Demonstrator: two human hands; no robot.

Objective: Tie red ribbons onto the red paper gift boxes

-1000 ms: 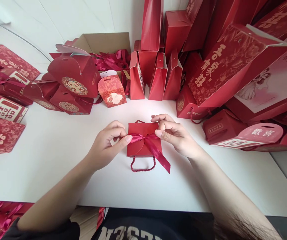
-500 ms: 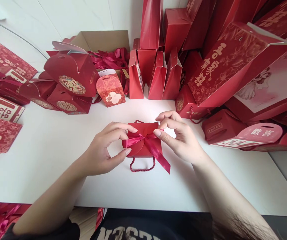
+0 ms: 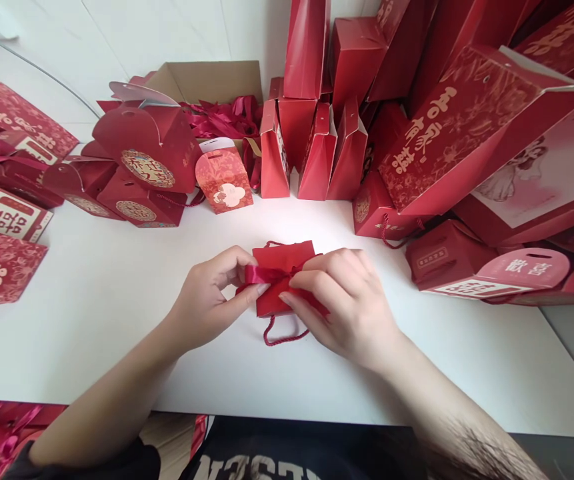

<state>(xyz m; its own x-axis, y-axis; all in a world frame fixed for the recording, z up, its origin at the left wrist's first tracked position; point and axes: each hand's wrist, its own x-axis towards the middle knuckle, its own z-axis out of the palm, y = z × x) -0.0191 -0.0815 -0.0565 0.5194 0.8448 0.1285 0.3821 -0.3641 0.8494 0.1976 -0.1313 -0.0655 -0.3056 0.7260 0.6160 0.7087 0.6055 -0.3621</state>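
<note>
A small red gift box (image 3: 283,257) with a red cord handle (image 3: 283,333) lies flat on the white table (image 3: 117,320) in front of me. A dark red satin ribbon (image 3: 257,275) is tied across it. My left hand (image 3: 211,300) pinches a loop of the ribbon at the box's left edge between thumb and fingers. My right hand (image 3: 344,303) lies over the right half of the box, its fingers closed on the ribbon's other part and covering the long tail.
Red gift boxes and bags crowd the table's back and sides: round-topped boxes (image 3: 149,150) at left, upright bags (image 3: 317,150) at centre, large bags (image 3: 471,127) at right. An open cardboard box (image 3: 207,83) holds loose ribbons. The table's front edge runs near my torso.
My right hand has moved down and left over the box, taking hold of the ribbon tail and hiding it. My left hand has closed on the left loop.
</note>
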